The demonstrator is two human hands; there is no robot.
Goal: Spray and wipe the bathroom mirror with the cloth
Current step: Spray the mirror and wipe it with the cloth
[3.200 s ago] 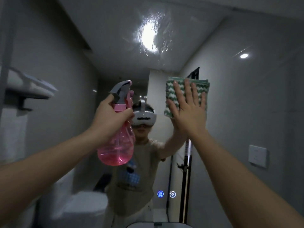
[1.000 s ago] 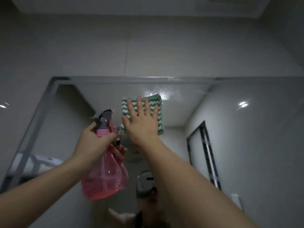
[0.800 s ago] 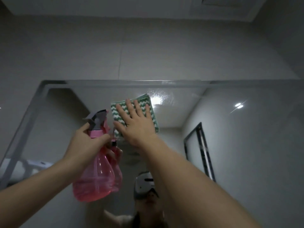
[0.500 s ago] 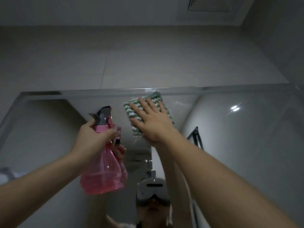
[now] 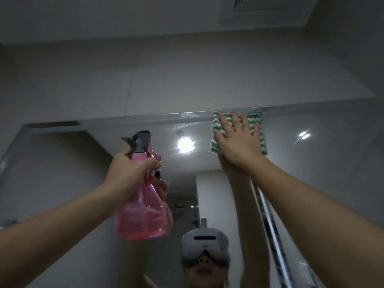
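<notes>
The right hand lies flat, fingers straight and spread, pressing a folded green-and-white zigzag cloth against the large wall mirror at its top edge. The left hand is curled round the neck of a translucent pink spray bottle with a grey trigger head, held upright near the glass; whether a finger rests on the trigger is unclear.

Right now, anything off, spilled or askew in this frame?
Nothing stands out. The right hand presses the green-and-white cloth flat against the mirror at its top edge; the left hand grips the pink spray bottle upright. No drips visible.
</notes>
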